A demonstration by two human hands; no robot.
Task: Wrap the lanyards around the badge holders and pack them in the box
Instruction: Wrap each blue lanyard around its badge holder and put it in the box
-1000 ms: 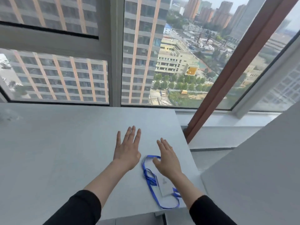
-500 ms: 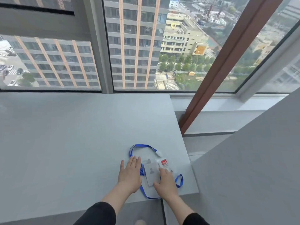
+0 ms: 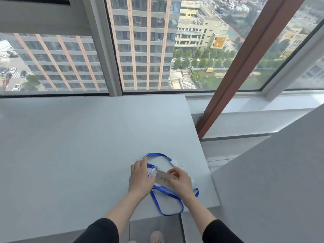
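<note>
Soft daylight from the window (image 3: 143, 44), faint shadows, wide-angle bending at edges

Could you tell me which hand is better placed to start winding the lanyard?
Probably the left hand: it sits by the lanyard, while the right hand pinches the badge holder.

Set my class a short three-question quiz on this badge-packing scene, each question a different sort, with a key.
1. True or false: the lanyard is already wound round the badge holder.
2. Who holds the badge holder? A one hand; B both hands; C nobody.
3. Fill in: the lanyard's colour is ___.
Key: 1 false, it lies loose on the table; 2 B, left hand and right hand; 3 blue.
</note>
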